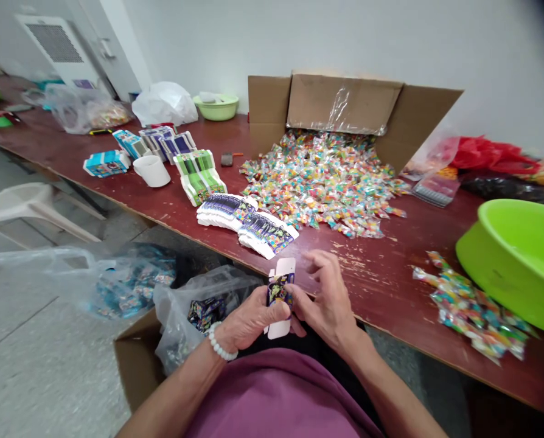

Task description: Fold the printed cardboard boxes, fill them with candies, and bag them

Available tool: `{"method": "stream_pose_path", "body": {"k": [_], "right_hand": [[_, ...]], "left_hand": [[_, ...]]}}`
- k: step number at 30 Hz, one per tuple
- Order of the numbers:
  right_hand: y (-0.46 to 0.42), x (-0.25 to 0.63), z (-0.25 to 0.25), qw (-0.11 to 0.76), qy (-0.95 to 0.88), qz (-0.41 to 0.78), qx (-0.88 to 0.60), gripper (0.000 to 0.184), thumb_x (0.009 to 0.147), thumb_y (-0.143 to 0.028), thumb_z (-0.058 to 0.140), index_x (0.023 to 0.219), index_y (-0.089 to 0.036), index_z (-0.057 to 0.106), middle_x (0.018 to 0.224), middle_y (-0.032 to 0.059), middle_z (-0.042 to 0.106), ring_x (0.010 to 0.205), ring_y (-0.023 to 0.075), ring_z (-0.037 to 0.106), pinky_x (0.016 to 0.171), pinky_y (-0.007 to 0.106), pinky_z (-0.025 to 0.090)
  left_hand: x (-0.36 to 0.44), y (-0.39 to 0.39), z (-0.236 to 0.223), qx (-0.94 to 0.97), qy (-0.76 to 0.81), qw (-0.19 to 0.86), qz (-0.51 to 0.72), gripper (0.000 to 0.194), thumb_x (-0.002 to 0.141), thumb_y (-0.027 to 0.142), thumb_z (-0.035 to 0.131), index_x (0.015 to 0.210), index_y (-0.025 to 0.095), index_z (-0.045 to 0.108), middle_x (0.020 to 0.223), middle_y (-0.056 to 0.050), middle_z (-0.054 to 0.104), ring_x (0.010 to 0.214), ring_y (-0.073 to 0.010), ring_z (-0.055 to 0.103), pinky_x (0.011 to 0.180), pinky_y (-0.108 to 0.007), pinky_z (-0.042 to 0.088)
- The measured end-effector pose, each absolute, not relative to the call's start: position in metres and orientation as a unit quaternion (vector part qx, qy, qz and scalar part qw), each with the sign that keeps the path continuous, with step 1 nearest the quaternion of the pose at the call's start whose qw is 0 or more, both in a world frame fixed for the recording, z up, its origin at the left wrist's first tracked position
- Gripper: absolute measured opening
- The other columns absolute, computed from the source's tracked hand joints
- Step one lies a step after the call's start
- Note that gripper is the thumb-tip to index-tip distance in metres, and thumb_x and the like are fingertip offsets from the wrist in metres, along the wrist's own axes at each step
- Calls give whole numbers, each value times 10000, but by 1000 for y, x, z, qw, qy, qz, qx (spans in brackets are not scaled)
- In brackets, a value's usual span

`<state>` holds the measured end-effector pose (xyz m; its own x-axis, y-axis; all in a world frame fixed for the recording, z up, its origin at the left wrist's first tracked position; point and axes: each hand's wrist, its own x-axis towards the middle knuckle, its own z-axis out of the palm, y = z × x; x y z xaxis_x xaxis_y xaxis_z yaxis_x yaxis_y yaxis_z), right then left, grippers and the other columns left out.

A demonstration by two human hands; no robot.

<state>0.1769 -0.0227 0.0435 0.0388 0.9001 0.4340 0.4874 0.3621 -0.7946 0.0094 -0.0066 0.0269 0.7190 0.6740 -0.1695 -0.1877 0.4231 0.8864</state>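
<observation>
A small dark printed carton [280,287] with white end flaps standing out at both ends is gripped in my left hand [254,316], the thumb pressed across its face. My right hand [329,298] is beside it, fingers apart and bent, with the thumb at the carton's right edge. Just beyond, at the table's near edge, lie fanned stacks of flat purple cartons [265,232]. Farther back on the table, small wrapped candies [322,176] spill in a large heap from an open cardboard box [345,103] on its side.
Right, a green basin [518,261] stands near loose candy packets [482,310]. Left on the table are green flat cartons [201,176], a white mug [152,171] and blue cartons [106,163]. Below, a plastic-lined box [137,359] holds dark cartons [205,313]; a white stool [30,204] stands left.
</observation>
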Motion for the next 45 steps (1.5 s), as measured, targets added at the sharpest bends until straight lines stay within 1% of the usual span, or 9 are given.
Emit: {"method": "stream_pose_path", "body": {"k": [5,11,15,19,27,30,35,41,45], "right_hand": [[-26,185,58,356,-785,185,-471,250,842,-197,665,1079,-222,589,1070,69,599,965,234,566,779,344,486],[-25,188,64,322,-761,274,-491,158,812,-100,646,884,-213,563,873,-8,587,687,127,547,617,245,391],[-23,197,67,282,-777,323,-461,120,870,-121,618,861,-208,536,747,-33,597,649,121,522,608,239,359],[-18,207,69,228,-784,399,-416,75,922,-207,592,878,-212,532,687,-50,571,586,111,489,565,231,352],[-24,186,42,432,-619,371,-540,180,838,-320,686,954,-198,624,768,14,656,570,133,549,537,253,438],[-26,183,35,429,-552,487,-524,248,890,-423,602,815,-187,619,621,-3,622,502,145,566,500,260,454],[-23,189,35,450,-558,418,-559,275,862,-421,625,734,-178,633,679,20,652,603,156,586,558,256,459],[-23,179,23,520,-501,456,-520,362,884,-393,659,1170,-228,510,849,13,694,731,174,648,648,275,512],[-27,174,18,559,-489,466,-482,229,902,-389,653,1055,-222,619,899,28,693,789,172,631,716,284,505]], "left_hand": [[4,-8,26,538,300,751,239,550,740,671,695,693,123,711,643,-67,646,731,-205,613,745,-294,459],[5,-7,26,552,295,752,208,587,733,692,683,910,133,693,776,-53,664,705,-177,603,702,-280,451],[6,-5,31,545,308,756,189,492,737,524,762,1026,142,652,806,-25,652,701,-147,590,673,-250,453],[9,-7,38,558,309,760,122,190,749,306,729,772,131,660,656,-5,632,578,-105,564,555,-201,422],[22,-16,31,438,430,745,263,321,757,406,740,875,125,640,634,-25,655,464,-126,571,485,-265,512],[22,-16,25,457,408,732,297,337,799,439,724,853,119,633,729,-48,679,633,-144,640,617,-262,539],[19,-17,21,483,414,665,391,447,802,314,741,1171,179,528,1025,-60,710,909,-177,674,824,-301,547],[22,-26,24,485,469,573,465,607,801,279,726,1303,231,387,951,-35,728,782,-161,687,733,-271,549],[18,-25,27,522,475,560,434,483,832,293,695,1282,233,528,1013,-37,730,815,-157,683,748,-248,540]]}}
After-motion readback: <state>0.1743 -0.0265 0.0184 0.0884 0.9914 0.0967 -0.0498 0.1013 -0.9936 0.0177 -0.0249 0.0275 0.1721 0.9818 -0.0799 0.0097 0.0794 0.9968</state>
